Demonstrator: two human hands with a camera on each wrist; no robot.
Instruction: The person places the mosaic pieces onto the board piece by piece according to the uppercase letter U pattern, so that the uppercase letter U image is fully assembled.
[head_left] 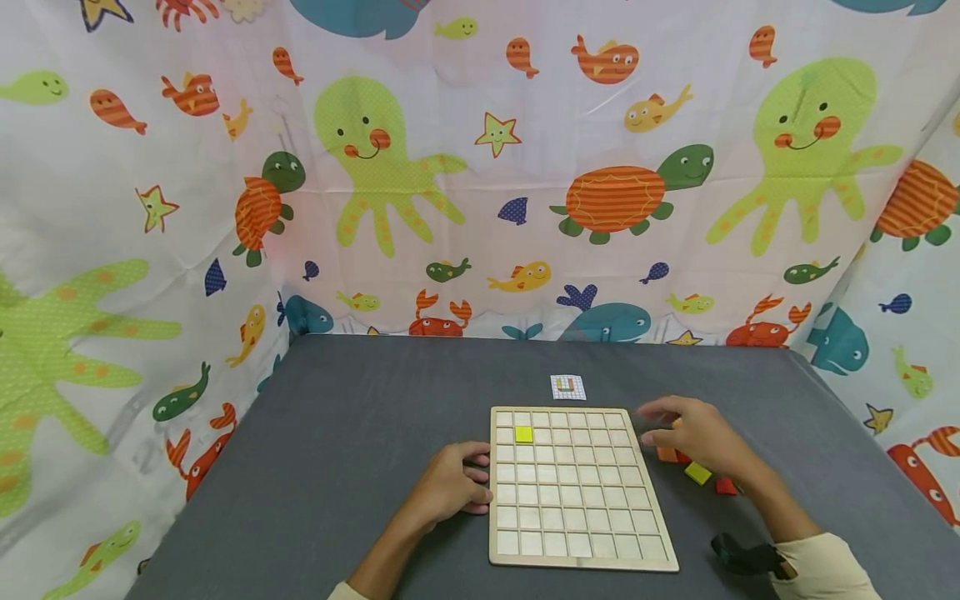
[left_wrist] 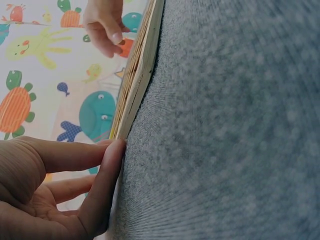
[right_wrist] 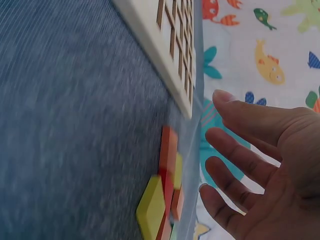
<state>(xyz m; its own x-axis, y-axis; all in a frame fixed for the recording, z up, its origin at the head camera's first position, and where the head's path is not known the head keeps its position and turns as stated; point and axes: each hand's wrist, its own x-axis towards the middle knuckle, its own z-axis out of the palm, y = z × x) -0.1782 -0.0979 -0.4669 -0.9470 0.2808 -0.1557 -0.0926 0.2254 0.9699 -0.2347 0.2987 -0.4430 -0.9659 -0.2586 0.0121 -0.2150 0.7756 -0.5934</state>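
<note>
A wooden grid board (head_left: 585, 570) lies on the table, with one yellow tile (head_left: 523, 434) in a far-left square. At the board's left edge rests my left hand (head_left: 452, 483), its fingertips touching the side. In the left wrist view, thumb and forefinger (left_wrist: 75, 152) meet right at the wooden rim. My right hand (head_left: 697, 433) hovers over the loose tiles on the right, fingers parted and nothing between them. Orange, red and yellow tiles (right_wrist: 151, 207) lie in a small heap, partly hidden under that hand in the head view.
Beyond the board lies a small card (head_left: 567, 387) printed with a coloured grid pattern. A grey cloth (head_left: 360, 417) covers the table. Curtains (head_left: 480, 192) with sea animals hang behind and at both sides. A black strap (head_left: 742, 557) sits by my right sleeve.
</note>
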